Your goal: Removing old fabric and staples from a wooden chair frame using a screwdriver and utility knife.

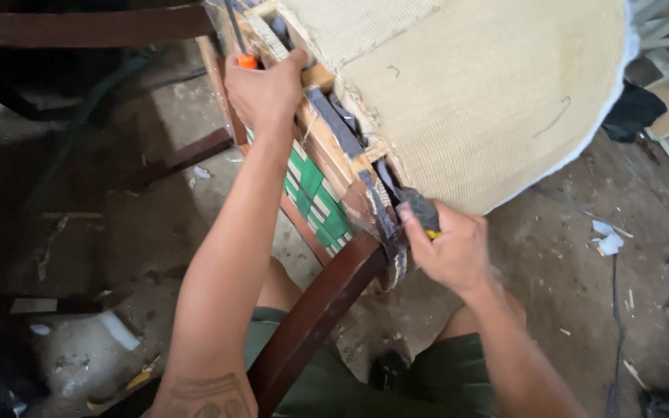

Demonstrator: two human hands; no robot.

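The left hand (263, 91) grips a tool with an orange handle (246, 60) at the top of the chair frame (327, 147). The right hand (451, 251) is closed on a dark tool (420, 210) pushed under the tan seat cloth (482, 101). The chair's dark wooden leg (315, 317) points down toward the floor (567, 255).

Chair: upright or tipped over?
Tipped. The chair's dark wooden leg slants toward the camera, and the green webbing under the seat is exposed beside the beige upholstery.
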